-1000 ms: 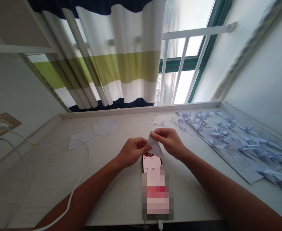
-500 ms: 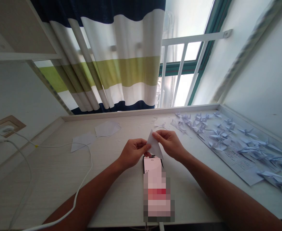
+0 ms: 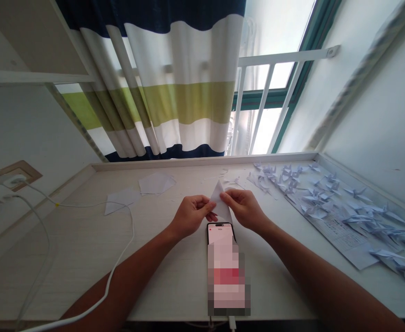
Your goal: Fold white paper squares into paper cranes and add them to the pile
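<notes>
Between my two hands is a piece of white paper (image 3: 220, 199), folded to a point at the top. My left hand (image 3: 194, 213) pinches its left side with thumb and fingers. On the right side, my right hand (image 3: 245, 208) grips it, with the thumb pressed on the front face. The paper is held up just beyond the top end of a phone (image 3: 220, 230), which lies face up on the white desk (image 3: 167, 286). Most of the phone's screen is blurred into blocks. The fingers behind the paper are partly hidden.
Many folded paper cranes (image 3: 316, 196) cover the right side, some over a printed sheet (image 3: 343, 235). Loose white sheets (image 3: 157, 183) lie at the back left, with paper scraps (image 3: 230, 177) near the back edge. A white charging cable (image 3: 131, 230) crosses my left forearm.
The view has shifted slightly. My hands still hold the paper, its lower part has moved off the phone's top edge, and my right thumb sits a little lower on it.
</notes>
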Available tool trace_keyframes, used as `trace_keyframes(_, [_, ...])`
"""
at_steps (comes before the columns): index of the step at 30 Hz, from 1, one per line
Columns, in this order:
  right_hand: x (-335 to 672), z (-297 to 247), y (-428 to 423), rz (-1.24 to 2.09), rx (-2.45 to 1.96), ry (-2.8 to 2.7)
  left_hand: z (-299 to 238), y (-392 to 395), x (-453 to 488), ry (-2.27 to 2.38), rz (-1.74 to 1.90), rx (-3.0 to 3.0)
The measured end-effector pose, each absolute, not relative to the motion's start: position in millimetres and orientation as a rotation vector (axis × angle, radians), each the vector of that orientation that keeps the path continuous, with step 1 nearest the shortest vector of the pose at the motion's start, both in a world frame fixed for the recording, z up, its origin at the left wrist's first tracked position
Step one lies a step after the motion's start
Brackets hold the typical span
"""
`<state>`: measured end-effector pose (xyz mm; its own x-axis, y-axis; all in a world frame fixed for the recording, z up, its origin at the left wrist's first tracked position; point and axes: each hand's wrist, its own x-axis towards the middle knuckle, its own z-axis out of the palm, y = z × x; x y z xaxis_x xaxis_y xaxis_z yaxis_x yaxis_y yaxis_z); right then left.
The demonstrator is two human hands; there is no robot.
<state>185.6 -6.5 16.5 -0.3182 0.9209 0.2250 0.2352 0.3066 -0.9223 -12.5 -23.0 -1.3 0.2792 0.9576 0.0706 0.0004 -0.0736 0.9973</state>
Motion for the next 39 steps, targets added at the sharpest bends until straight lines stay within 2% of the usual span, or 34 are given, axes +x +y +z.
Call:
trace_keyframes(9, [189, 16, -5, 1.146, -1.044, -1.868, 1, -20, -15, 0.966, 1.139, 1.370])
trace_keyframes(16, [187, 16, -7, 1.017, -1.140, -1.970, 0, -15, -20, 0.980, 1.159, 1.340])
trace_keyframes(25, [194, 17, -4, 1.094, -1.139, -2.053, 4, -10, -26, 0.990, 1.221, 1.261])
trace_keyframes(31, [199, 17, 0, 0.918, -1.056, -1.851, 6, -10, -26, 1.012, 1.214, 1.255])
trace_keyframes(39, [194, 4, -6, 0.508, -0.857, -2.195, 6, -15, -22, 0.982, 1.222, 1.229])
